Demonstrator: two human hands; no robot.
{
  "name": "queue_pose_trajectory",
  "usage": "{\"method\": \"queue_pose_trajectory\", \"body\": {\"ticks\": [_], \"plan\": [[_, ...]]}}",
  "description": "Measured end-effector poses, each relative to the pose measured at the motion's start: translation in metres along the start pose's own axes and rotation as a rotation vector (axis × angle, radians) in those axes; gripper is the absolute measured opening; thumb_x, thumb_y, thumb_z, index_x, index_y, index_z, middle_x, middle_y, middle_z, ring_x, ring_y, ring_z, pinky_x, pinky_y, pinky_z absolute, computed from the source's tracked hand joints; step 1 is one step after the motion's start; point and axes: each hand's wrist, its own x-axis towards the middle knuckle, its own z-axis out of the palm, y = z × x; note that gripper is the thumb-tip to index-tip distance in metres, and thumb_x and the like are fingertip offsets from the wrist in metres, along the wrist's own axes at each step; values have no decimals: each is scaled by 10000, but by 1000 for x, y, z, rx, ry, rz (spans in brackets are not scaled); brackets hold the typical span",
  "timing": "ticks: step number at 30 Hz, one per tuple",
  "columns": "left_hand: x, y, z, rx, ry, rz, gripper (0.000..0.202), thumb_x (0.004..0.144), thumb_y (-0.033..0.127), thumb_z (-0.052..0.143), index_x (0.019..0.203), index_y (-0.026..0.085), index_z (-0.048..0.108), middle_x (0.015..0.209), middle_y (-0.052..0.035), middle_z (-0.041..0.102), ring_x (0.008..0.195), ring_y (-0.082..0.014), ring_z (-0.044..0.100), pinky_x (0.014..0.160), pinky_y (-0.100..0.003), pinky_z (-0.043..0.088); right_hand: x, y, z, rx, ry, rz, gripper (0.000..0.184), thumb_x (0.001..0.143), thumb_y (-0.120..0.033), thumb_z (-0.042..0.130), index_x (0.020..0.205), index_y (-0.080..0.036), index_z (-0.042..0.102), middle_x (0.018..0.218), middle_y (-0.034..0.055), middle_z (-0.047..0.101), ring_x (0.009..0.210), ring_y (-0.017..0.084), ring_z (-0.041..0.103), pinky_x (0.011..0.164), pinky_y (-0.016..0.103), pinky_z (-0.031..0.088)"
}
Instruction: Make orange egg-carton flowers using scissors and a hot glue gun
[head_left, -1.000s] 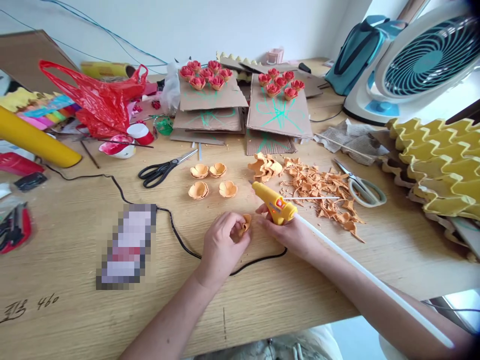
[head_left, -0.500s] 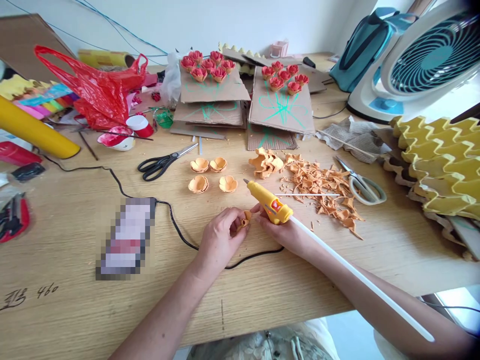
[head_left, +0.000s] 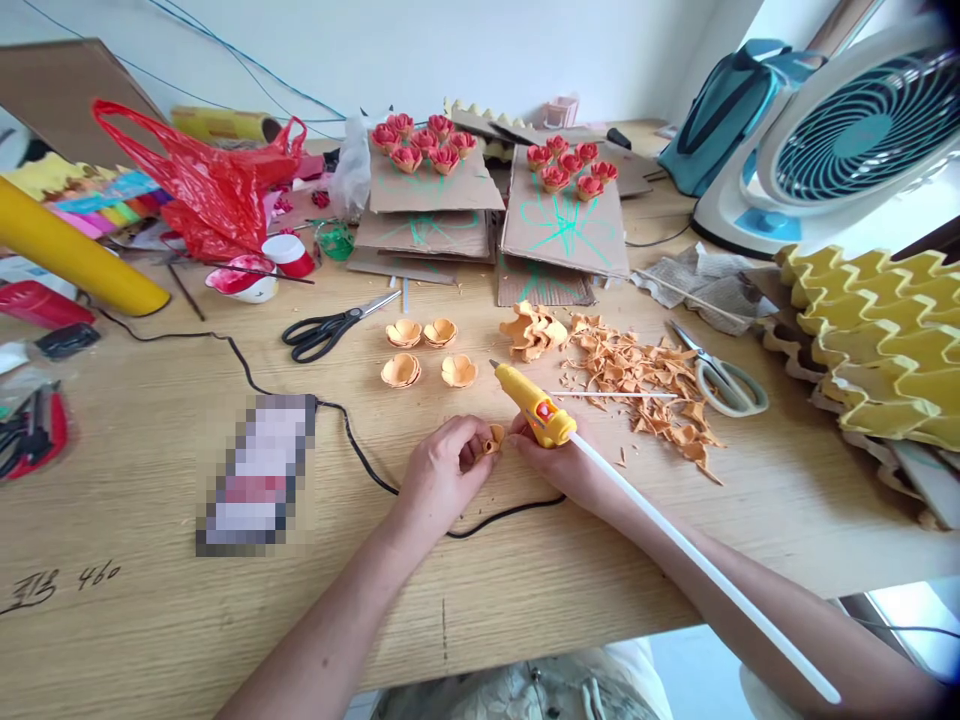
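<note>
Between the fingertips of my left hand [head_left: 444, 472] is a small orange petal piece [head_left: 493, 440], curled into a roll at one end. My right hand [head_left: 562, 462] is closed around a yellow hot glue gun [head_left: 536, 402], its nozzle pointing away and to the left. A long white glue stick [head_left: 697, 568] runs out of its back end over my right forearm. The thumb and fingertips of my right hand come close to the petal piece; whether they touch it I cannot tell. Beyond my hands stand several orange petal cups [head_left: 459, 371] and a stack of orange egg-carton pieces [head_left: 532, 331].
Orange scraps [head_left: 637, 370] lie right of centre beside pale-handled scissors [head_left: 727, 385]. Black scissors [head_left: 330, 328] lie left, above a blurred phone-like object [head_left: 259, 470] and a black cord [head_left: 352, 450]. Red flowers [head_left: 424, 140] stand on cardboard [head_left: 435, 190]. Yellow egg trays [head_left: 877, 340] and a fan [head_left: 855, 130] are right.
My right hand has drawn slightly away from the petal piece, and the glue stick's tail has swung a little left. The whole view has shifted slightly.
</note>
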Motion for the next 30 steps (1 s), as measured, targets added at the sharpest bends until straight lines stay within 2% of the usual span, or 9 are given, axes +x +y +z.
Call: {"method": "queue_pose_trajectory", "body": {"ticks": [4,10,16,19,23,26,30], "plan": [[0,-2,0,-7,-1,-7,126,828,88,655,866,205,626,762,26,640,677,-127,617,626,-232,477,1,2,-2,-61,28,1,113,805,-296,666,768,-219,592,729,-6,613,679,162,545,658,310,436],[0,-4,0,-25,10,10,111,835,105,652,868,207,625,758,23,623,652,-123,587,610,-233,473,2,2,-2,-44,-4,-1,137,819,-349,655,816,-213,641,779,9,654,727,174,579,701,315,459],[0,4,-2,-21,155,60,129,821,114,693,820,201,598,751,32,570,623,-107,534,593,-225,442,0,-2,-2,-11,-13,-12,135,825,-327,667,879,-205,680,817,14,663,779,181,604,757,320,476],[0,11,-5,-20,219,110,125,846,113,681,820,200,596,770,28,574,631,-103,525,613,-225,450,-1,-12,-1,112,-83,16,190,814,-371,715,896,-203,680,820,19,655,765,178,596,748,328,490],[-2,16,-7,-39,231,179,96,879,135,681,863,206,618,802,18,596,647,-107,532,635,-232,473,0,-21,0,418,-201,117,343,753,-504,793,824,-216,620,786,7,629,700,158,574,688,324,519],[-4,18,-8,-54,207,212,81,897,148,682,888,209,630,825,8,617,685,-115,564,660,-239,491,0,-21,1,508,-188,156,424,694,-518,849,780,-215,566,740,-21,585,660,134,539,646,296,501],[-5,20,-7,-65,209,233,102,895,132,690,916,211,629,829,12,625,685,-108,567,673,-234,504,-1,-20,0,517,-160,170,449,660,-487,882,823,-217,562,722,-45,552,631,114,486,582,260,419]]}}
